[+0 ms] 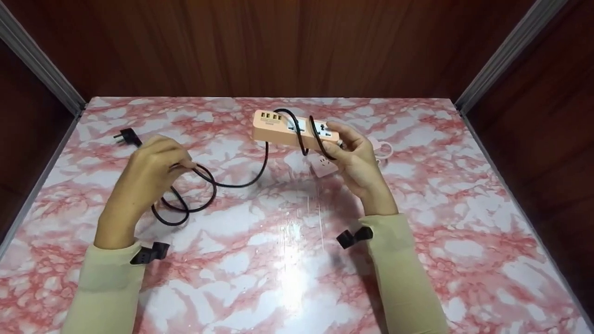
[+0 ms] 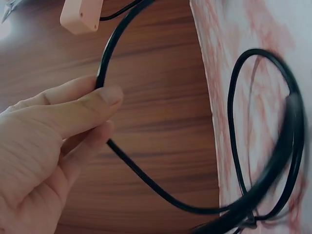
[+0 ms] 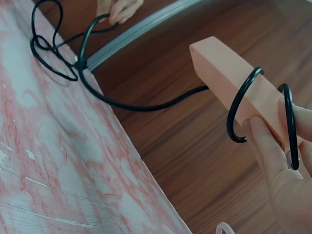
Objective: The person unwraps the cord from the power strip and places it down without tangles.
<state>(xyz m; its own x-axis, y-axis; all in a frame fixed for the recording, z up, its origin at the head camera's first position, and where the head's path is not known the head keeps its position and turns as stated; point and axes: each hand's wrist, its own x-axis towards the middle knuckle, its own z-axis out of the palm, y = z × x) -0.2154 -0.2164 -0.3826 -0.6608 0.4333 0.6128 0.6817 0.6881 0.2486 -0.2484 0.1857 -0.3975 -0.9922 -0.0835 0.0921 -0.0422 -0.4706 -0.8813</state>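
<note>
My right hand [image 1: 357, 160] grips one end of an orange power strip [image 1: 278, 134], holding it above the table with its sockets and USB ports facing up. Two turns of the strip's black cord [image 1: 241, 186] wrap around its body, as the right wrist view also shows on the strip [image 3: 224, 73]. Farther left, my left hand [image 1: 155, 169] pinches the cord between thumb and fingers. Loops of slack cord [image 2: 234, 112] hang below that hand, reaching down to the tabletop. The cord's black plug [image 1: 128, 137] shows just beyond the left hand, prongs pointing left.
A pale pink socket piece [image 1: 323, 166] lies on the marbled table [image 1: 241, 278] behind the right hand, partly hidden, with a pink ring-shaped part [image 1: 385, 149] beside it. Dark wood panels [image 1: 278, 46] wall the table at the back and both sides.
</note>
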